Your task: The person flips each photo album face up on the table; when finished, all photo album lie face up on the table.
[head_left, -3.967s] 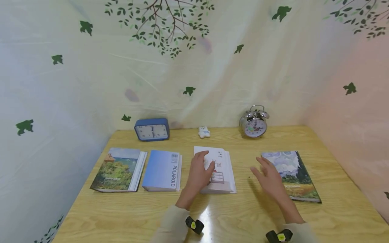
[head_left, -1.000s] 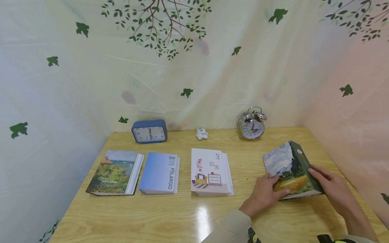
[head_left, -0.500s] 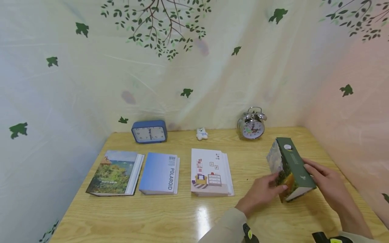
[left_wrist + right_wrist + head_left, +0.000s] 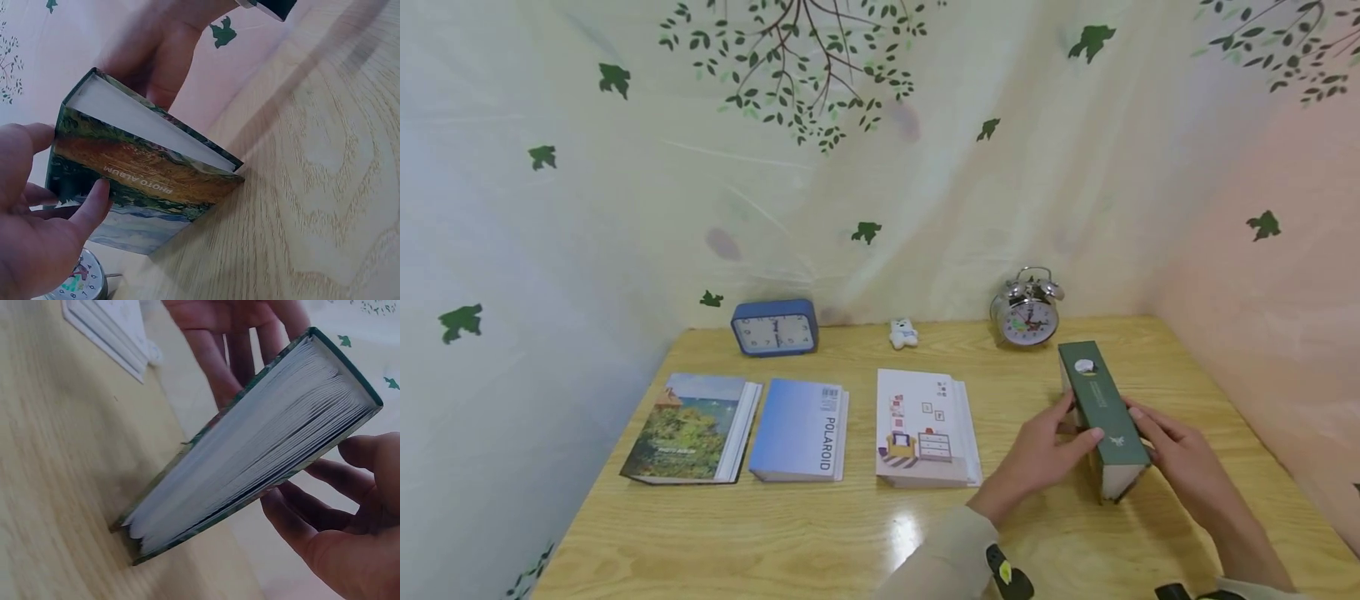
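Observation:
Between both hands at the table's right stands a photo album [image 4: 1102, 408] with a green spine facing up and its opening edge on the wood. My left hand [image 4: 1033, 454] holds it from the left; in the left wrist view its thumb lies on the painted front cover [image 4: 140, 165]. From the other side my right hand [image 4: 1187, 467] grips the album near the spine, fingers against the back cover. The right wrist view shows the white page block [image 4: 250, 444] between the covers, slightly spread at the bottom.
Left of the hands lie a white album [image 4: 922, 425], a blue POLAROID album [image 4: 793, 425] and a landscape-covered album [image 4: 688, 425]. Behind them stand a blue clock [image 4: 775, 327], a small white bear figure [image 4: 903, 333] and a silver twin-bell alarm clock [image 4: 1028, 317]. A printed curtain surrounds the table.
The right-hand album lay flat; both hands moved to it, and it has been tilted up from its right side until its spine faces upward. The other albums have stayed put.

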A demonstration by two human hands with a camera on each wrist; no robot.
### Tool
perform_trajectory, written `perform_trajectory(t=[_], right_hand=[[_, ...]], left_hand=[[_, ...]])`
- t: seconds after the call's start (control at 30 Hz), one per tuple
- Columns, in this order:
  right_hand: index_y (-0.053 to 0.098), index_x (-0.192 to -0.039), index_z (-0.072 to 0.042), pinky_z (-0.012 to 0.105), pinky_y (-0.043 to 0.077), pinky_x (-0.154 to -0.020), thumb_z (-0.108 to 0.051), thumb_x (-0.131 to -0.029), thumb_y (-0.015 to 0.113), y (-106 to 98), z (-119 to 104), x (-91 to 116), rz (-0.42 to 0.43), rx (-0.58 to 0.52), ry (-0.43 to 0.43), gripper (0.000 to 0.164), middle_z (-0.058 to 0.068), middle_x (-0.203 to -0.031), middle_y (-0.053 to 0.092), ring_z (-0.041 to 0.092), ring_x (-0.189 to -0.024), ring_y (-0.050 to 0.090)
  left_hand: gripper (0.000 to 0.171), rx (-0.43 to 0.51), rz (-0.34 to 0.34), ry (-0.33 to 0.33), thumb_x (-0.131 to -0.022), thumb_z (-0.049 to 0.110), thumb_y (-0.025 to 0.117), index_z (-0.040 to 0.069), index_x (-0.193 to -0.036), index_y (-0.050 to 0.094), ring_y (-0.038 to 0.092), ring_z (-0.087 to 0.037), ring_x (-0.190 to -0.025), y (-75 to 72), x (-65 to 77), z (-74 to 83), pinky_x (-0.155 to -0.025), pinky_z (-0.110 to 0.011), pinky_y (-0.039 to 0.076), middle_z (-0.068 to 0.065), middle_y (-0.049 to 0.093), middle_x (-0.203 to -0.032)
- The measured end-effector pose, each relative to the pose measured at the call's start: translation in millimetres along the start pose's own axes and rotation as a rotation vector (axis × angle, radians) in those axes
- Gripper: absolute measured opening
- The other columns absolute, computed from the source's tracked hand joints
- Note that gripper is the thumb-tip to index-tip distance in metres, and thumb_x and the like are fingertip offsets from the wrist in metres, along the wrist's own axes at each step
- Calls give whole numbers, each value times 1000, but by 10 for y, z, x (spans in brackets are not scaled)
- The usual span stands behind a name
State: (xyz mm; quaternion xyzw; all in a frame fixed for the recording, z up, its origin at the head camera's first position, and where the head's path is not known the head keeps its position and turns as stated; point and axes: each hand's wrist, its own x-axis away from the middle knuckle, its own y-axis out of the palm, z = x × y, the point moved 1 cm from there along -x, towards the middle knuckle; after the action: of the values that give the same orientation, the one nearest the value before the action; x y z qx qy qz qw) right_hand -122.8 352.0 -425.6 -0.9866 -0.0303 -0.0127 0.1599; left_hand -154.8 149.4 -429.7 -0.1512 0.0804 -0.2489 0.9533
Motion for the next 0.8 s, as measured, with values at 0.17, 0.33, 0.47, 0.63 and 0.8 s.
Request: perform_trajectory(t=[0.17, 0.33, 0.47, 0.63, 0.8], right_hand=[[27, -146, 10, 10, 50, -81, -45, -102, 34, 88, 64, -19, -15, 94, 46, 70, -10, -134, 46, -24, -103, 43], [30, -146, 9, 13, 50, -82, -42, -103, 34, 182, 121, -34, -47, 145, 41, 66, 13, -142, 45, -22, -103, 45], [28, -148, 3, 17, 52, -86, -42, -103, 35, 247, 171, -31, -111, 142, 55, 64, 28, -147, 33, -20, -103, 46], [30, -149, -3, 25, 52, -89, -45, -103, 35, 290, 217, -42, -130, 223, 81, 63, 25, -148, 35, 0, -115, 52], [26, -151, -3, 48, 47, -98, -51, -101, 35, 322, 229, -69, -124, 303, 141, 70, 25, -148, 35, 42, -133, 38]], left_hand=[[69, 10, 35, -2, -94, 37, 60, 17, -152, 28, 59, -4, -110, -61, 11, 8, -80, -11, 48, 2, 47, -144], [68, -43, 73, 3, -93, 35, 63, 14, -150, 32, 59, -4, -109, -142, 31, -4, -80, -9, 48, -1, 50, -142], [69, -152, 93, 3, -92, 38, 63, 12, -149, 35, 58, -5, -108, -209, 49, -14, -82, -9, 48, -5, 52, -137], [75, -253, 120, -85, -87, 50, 64, 15, -148, 38, 51, -8, -115, -261, 79, -23, -91, -18, 47, -6, 45, -141], [75, -278, 135, -195, -83, 55, 67, 20, -145, 43, 50, -11, -115, -292, 99, -44, -92, -23, 48, -3, 42, -138]])
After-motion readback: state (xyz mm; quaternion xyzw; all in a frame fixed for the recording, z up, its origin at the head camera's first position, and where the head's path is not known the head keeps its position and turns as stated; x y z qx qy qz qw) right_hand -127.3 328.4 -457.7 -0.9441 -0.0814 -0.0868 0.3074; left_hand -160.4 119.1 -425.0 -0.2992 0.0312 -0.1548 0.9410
